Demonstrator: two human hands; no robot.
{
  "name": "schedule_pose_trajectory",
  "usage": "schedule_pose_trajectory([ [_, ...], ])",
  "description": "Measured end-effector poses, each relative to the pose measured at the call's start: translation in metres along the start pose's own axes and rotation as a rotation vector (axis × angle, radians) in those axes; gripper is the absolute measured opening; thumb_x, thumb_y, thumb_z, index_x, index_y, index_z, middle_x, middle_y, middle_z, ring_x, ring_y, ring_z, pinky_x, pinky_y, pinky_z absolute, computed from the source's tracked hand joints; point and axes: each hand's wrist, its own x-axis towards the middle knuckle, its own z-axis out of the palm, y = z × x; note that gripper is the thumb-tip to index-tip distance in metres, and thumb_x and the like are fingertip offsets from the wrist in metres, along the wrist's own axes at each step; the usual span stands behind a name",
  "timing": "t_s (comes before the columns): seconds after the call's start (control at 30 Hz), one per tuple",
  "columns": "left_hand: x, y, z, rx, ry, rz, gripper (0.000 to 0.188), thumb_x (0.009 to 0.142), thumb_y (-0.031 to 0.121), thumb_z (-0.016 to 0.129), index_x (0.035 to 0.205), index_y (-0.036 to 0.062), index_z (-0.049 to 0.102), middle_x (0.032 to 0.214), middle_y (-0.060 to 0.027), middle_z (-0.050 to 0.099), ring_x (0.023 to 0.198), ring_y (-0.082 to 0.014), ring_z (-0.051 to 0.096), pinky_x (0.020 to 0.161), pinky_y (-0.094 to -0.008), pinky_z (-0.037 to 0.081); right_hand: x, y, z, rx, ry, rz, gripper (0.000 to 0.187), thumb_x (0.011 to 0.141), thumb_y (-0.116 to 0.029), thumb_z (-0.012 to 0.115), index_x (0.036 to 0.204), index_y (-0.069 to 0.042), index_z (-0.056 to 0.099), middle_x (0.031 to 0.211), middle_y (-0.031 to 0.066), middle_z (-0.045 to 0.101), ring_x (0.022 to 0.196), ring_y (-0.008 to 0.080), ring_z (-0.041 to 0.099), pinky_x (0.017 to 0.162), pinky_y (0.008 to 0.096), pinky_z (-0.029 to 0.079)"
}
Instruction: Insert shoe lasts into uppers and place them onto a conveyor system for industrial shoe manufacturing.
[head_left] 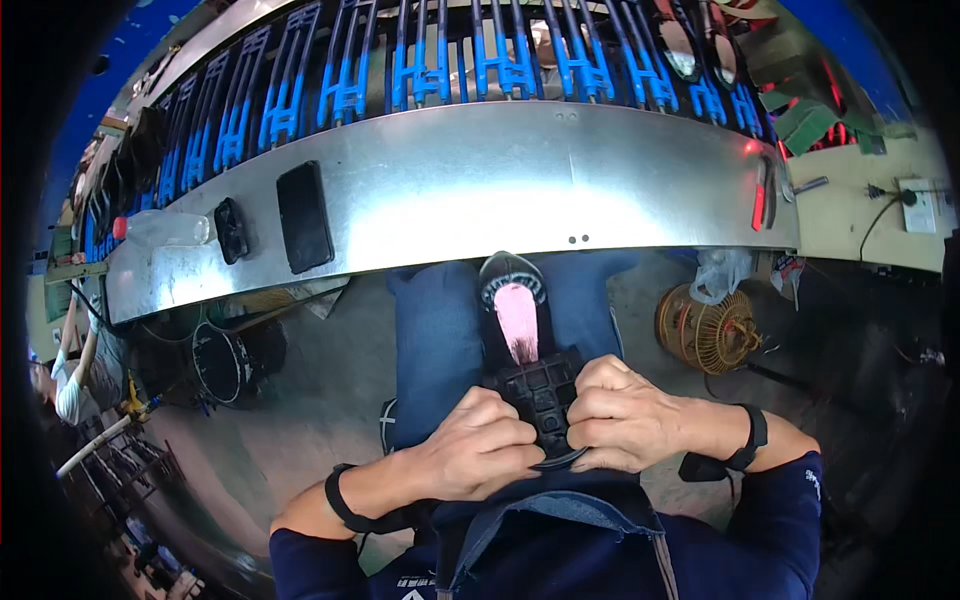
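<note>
A dark shoe upper (512,268) lies bottom up between my thighs, its toe towards the bench. Its edge is gathered in pleats round the toe, and a pink strip (517,318) runs along its underside. Over the end nearest me sits a black shoe sole (540,388) with blocky tread. My left hand (485,440) is closed on the sole's left edge, fingers curled. On the opposite edge my right hand (620,415) grips it the same way. The sole's underside and my fingertips are partly hidden.
A metal bench (450,190) spans the front, bearing a phone (304,217), a dark case (231,230), a plastic bottle (168,228) and red-handled pliers (763,195). Beyond it stands a blue rack (420,75). A wicker basket (712,330) stands right, a bucket (222,362) left.
</note>
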Motion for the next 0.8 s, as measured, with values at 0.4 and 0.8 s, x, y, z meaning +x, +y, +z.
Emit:
schedule_pose_trajectory([
  [0.4, 0.041, -0.060, -0.041, -0.472, 0.342, -0.710, 0.028, 0.090, 0.009, 0.072, 0.113, -0.0029, 0.062, 0.101, -0.0140, 0.059, 0.084, -0.0226, 0.058, 0.072, -0.0306, 0.047, 0.060, 0.077, -0.020, 0.244, 0.196, 0.555, 0.035, 0.090, -0.020, 0.074, 0.108, -0.001, 0.050, 0.095, 0.0145, 0.049, 0.078, 0.0302, 0.055, 0.065, 0.0406, 0.047],
  [0.8, 0.046, -0.027, -0.038, -0.168, 0.330, -0.448, 0.031, 0.080, 0.011, 0.076, 0.108, 0.0010, 0.066, 0.111, -0.0148, 0.067, 0.101, -0.0322, 0.063, 0.088, -0.0385, 0.049, 0.036, 0.051, -0.008, 1.036, 0.439, 0.616, 0.056, 0.093, -0.031, 0.070, 0.138, -0.006, 0.048, 0.138, 0.0148, 0.049, 0.133, 0.0213, 0.042, 0.108, 0.0388, 0.038],
])
